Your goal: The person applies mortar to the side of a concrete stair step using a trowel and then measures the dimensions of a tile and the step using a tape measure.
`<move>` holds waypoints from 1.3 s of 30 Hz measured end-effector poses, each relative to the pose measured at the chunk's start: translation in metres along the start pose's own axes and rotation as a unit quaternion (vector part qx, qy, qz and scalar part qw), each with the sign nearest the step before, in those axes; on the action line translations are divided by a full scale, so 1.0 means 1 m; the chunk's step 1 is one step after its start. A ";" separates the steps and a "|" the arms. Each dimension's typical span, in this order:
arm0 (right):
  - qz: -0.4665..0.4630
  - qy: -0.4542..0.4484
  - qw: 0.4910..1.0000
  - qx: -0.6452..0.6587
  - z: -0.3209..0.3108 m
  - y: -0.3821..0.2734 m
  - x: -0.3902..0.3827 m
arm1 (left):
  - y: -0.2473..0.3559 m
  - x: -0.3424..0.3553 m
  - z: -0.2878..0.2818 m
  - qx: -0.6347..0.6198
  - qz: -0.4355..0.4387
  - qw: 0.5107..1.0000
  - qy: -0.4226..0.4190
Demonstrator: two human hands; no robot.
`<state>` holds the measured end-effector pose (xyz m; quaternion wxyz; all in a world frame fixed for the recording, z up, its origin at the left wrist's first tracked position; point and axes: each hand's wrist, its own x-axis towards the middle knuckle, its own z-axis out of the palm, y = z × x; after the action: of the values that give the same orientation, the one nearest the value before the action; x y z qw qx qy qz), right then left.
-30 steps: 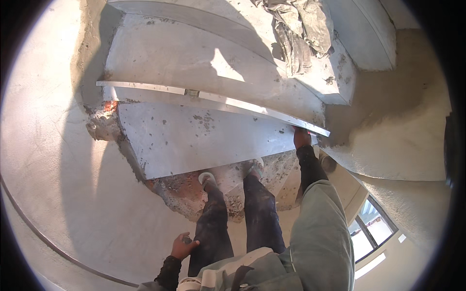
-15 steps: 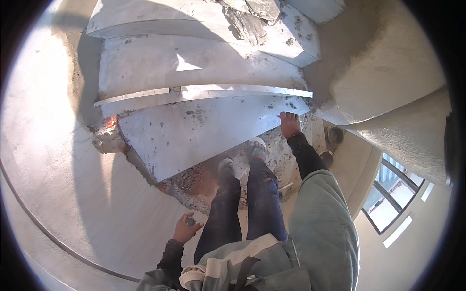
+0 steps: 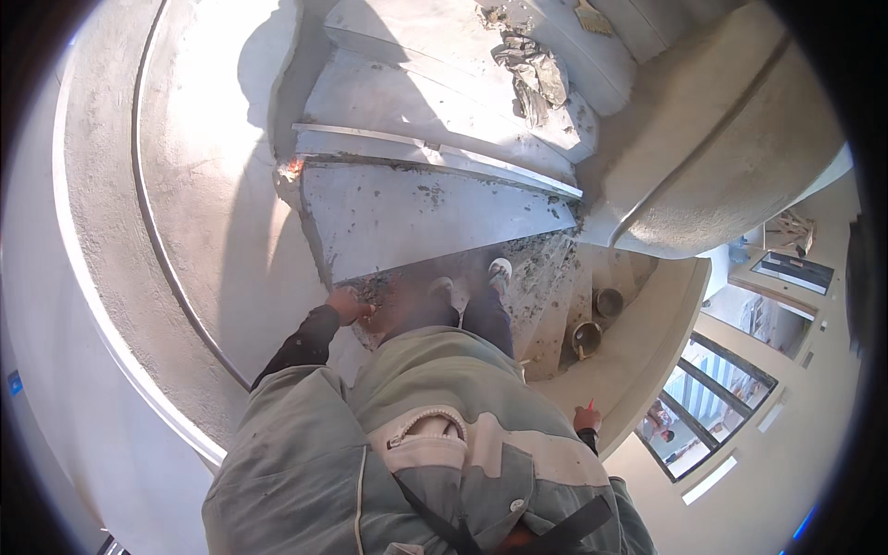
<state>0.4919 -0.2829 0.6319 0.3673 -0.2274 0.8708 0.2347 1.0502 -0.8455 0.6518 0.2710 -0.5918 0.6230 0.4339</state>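
Observation:
A pale wedge-shaped stair slab (image 3: pixel 435 211) spans the curved stairs in front of me, spotted with grey mortar. A long straight metal bar, looking like a spirit level (image 3: pixel 509 169), lies along its back edge. My left hand (image 3: pixel 347 305) is closed at the slab's near left corner; what it holds, if anything, is hidden. Low at the right, away from the slab, my right hand (image 3: pixel 585 420) is closed round a thin red stick (image 3: pixel 591 404), mostly covered by the fingers. My feet stand on the rough mortar-strewn step (image 3: pixel 546 277) below the slab.
Two dark buckets (image 3: pixel 585 339) stand right of my feet by the low curved wall (image 3: pixel 671 305). A crumpled sack (image 3: pixel 536 74) lies on the upper steps, with a brush (image 3: pixel 592 18) farther up. Curved walls flank both sides. Beyond the window (image 3: pixel 708 398), a person shows.
My left hand has moved forward to the slab's near left corner; its small dark object no longer shows. My right hand has left the slab's right end and drawn back low right. The view has turned.

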 end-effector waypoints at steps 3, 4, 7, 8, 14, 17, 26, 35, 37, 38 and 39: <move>0.100 -0.033 0.994 0.040 -0.010 -0.004 -0.065 | 0.026 -0.035 -0.039 0.090 -0.004 0.995 -0.051; 0.081 0.015 0.997 0.005 0.036 0.035 -0.069 | 0.040 -0.021 -0.044 0.094 0.011 0.993 -0.071; 0.062 0.057 0.995 -0.052 0.110 0.088 -0.088 | 0.053 0.020 -0.028 0.118 0.071 0.986 -0.090; 0.063 0.024 0.997 -0.037 0.102 0.068 -0.100 | 0.058 0.015 -0.023 0.124 0.063 0.986 -0.096; 0.039 -0.053 0.996 -0.056 0.086 0.032 -0.163 | 0.117 0.001 0.009 0.065 0.111 0.990 -0.066; 0.034 -0.082 0.994 -0.067 0.096 0.021 -0.198 | 0.150 -0.018 0.022 0.030 0.176 0.981 -0.073; 0.173 -0.071 0.972 0.144 0.132 -0.050 -0.276 | 0.138 -0.037 0.043 0.147 0.224 0.957 -0.114; 0.271 -0.034 0.896 0.351 0.175 -0.095 -0.265 | 0.089 0.050 0.000 0.260 0.139 0.950 -0.100; 0.299 -0.056 0.857 0.416 0.132 -0.106 -0.255 | 0.096 0.062 -0.012 0.295 0.148 0.941 -0.075; 0.303 -0.057 0.843 0.441 0.120 -0.101 -0.250 | 0.111 0.063 -0.008 0.276 0.138 0.948 -0.075; 0.316 -0.055 0.825 0.465 0.120 -0.090 -0.246 | 0.135 0.061 0.000 0.258 0.135 0.953 -0.082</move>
<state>0.7606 -0.2297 0.7193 0.3823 0.2715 0.8793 -0.0828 0.9100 -0.8870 0.6292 0.4035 -0.3747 0.7634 0.3376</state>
